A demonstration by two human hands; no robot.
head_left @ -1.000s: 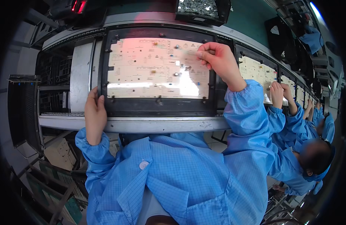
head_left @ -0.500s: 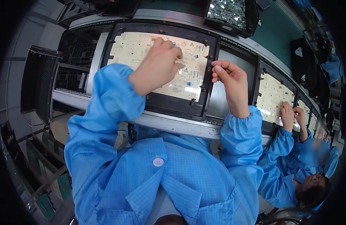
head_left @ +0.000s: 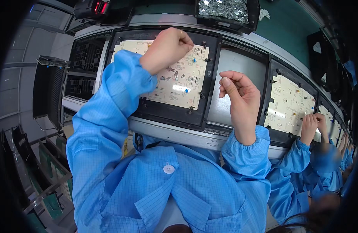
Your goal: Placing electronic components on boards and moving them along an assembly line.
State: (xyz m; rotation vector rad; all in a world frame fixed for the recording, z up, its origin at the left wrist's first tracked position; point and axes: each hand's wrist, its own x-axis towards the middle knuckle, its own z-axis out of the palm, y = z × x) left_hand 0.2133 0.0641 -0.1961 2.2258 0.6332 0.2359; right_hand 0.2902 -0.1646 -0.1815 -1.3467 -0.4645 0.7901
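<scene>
Worker: seated close against the line, in a blue checked smock (head_left: 175, 194) with one white button at the chest; both forearms reach forward over the conveyor rail (head_left: 179, 134).

Right hand: the right hand (head_left: 241, 95) hovers above the grey gap between two carriers, knuckles up. Fingers curled loosely, thumb pressed to the forefinger tip; cannot tell whether anything is pinched there.

Left hand: the left hand (head_left: 167, 48) is closed into a fist over the upper middle of the board, wrist bent down. Fingers drawn together; nothing visible inside the fist, so cannot tell if it holds a part.

Board: the cream circuit board (head_left: 179, 83) lies flat in a black carrier frame (head_left: 167, 112) straight ahead of the worker, under the left hand and just left of the right hand. A small blue component (head_left: 193, 60) stands near its top right; another sits lower down.

Next carrier: a second cream board (head_left: 289, 103) in its own black frame lies to the right, well apart from the worker's hands.

Neighbour: a co-worker's hands (head_left: 313, 124) in the same blue sleeves rest at the right edge of that second board.

Far side: a black bin of shiny metal parts (head_left: 225, 9) sits beyond the conveyor, above the gap.

Left flank: a dark slotted rack (head_left: 48, 91) stands beside the line.
</scene>
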